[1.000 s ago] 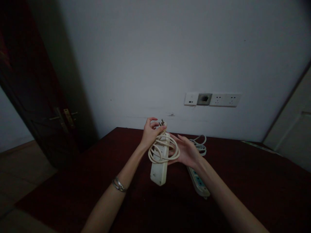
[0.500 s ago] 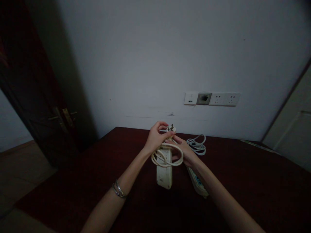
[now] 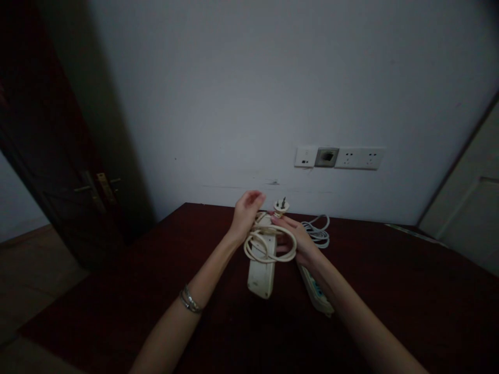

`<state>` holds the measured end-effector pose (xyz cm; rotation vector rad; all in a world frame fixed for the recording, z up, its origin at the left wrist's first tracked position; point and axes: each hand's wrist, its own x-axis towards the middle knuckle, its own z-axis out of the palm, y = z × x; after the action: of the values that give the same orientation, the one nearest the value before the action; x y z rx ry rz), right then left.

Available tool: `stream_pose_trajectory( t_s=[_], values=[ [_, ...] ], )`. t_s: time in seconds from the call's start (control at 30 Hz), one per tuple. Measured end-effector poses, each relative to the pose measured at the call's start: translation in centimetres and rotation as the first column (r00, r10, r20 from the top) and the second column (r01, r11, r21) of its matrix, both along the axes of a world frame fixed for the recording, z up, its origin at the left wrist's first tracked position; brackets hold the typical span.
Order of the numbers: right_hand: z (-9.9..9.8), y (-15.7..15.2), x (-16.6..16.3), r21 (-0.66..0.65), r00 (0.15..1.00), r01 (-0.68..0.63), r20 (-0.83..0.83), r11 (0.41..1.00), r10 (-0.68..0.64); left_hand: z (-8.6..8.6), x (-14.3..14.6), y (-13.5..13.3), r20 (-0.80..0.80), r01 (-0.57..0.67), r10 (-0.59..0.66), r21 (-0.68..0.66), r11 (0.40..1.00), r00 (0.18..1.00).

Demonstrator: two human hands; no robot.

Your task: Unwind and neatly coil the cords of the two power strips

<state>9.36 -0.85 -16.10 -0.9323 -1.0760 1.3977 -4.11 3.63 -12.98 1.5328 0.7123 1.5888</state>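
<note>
A cream power strip [image 3: 261, 280] hangs tilted above the dark red table, its back with small screw holes turned towards me. My right hand [image 3: 298, 236] grips its upper end from the right, fingers partly behind it. Loops of the cream cord [image 3: 286, 256] lie across the strip. The three-pin plug [image 3: 281, 206] stands up just above my right fingertips, pins pointing upward. Left of the plug, my left hand [image 3: 245, 214] is loosely curled with its thumb apart from the plug; the wrist is close to the cord loops.
A second power strip [image 3: 317, 293] lies on the table [image 3: 390, 291] beside my right forearm, with a coiled pale cord [image 3: 322, 236] behind it. Wall sockets [image 3: 358, 158] sit above the table on the white wall. A dark door [image 3: 50, 156] stands at left.
My left hand has let go of the plug and moved slightly left. The plug now stands a little further right by my right fingers. The strip has shifted slightly.
</note>
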Motion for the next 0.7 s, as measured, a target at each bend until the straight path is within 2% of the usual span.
stream_pose_trajectory(
  t_s=[0.1, 0.17, 0.23, 0.3, 0.33, 0.4, 0.47, 0.5, 0.63, 0.7],
  values=[
    [0.5, 0.7, 1.5, -0.029, 0.996, -0.008, -0.092, 1.0, 0.005, -0.9, -0.8, 1.5, 0.066, 0.03, -0.021, -0.139, 0.99, 0.998],
    [0.7, 1.2, 2.7, -0.021, 0.986, 0.037, -0.164, 0.999, -0.04, -1.9, -1.3, 2.4, 0.081, 0.184, -0.167, -0.309, 0.933, 0.983],
    [0.9, 1.7, 3.8, -0.006, 0.968, 0.115, -0.225, 0.993, -0.113, -3.0, -1.5, 2.9, 0.109, 0.413, -0.412, -0.465, 0.784, 0.905],
    [1.0, 1.9, 4.5, 0.002, 0.948, 0.176, -0.268, 0.984, -0.169, -4.2, -1.5, 2.9, 0.111, 0.584, -0.632, -0.528, 0.616, 0.767],
    [1.0, 1.9, 4.7, 0.004, 0.942, 0.191, -0.283, 0.982, -0.182, -4.8, -1.3, 2.8, 0.087, 0.631, -0.711, -0.545, 0.552, 0.697],
    [1.2, 1.8, 4.8, 0.011, 0.938, 0.202, -0.289, 0.979, -0.19, -5.9, -0.8, 2.3, 0.02, 0.655, -0.796, -0.582, 0.483, 0.605],
    [1.6, 1.4, 4.8, 0.014, 0.943, 0.207, -0.267, 0.978, -0.196, -6.8, 0.0, 1.8, -0.008, 0.636, -0.809, -0.612, 0.469, 0.588],
    [1.9, 1.2, 4.8, 0.013, 0.948, 0.207, -0.25, 0.978, -0.198, -7.2, 0.4, 1.5, -0.004, 0.626, -0.793, -0.612, 0.483, 0.609],
    [3.2, 0.6, 5.4, -0.015, 0.971, 0.164, -0.177, 0.986, -0.164, -8.0, 1.9, 0.9, 0.046, 0.588, -0.68, -0.546, 0.596, 0.732],
    [3.6, 0.3, 6.0, -0.028, 0.983, 0.128, -0.129, 0.991, -0.131, -8.0, 2.1, 0.9, 0.022, 0.538, -0.617, -0.512, 0.669, 0.787]
  ],
)
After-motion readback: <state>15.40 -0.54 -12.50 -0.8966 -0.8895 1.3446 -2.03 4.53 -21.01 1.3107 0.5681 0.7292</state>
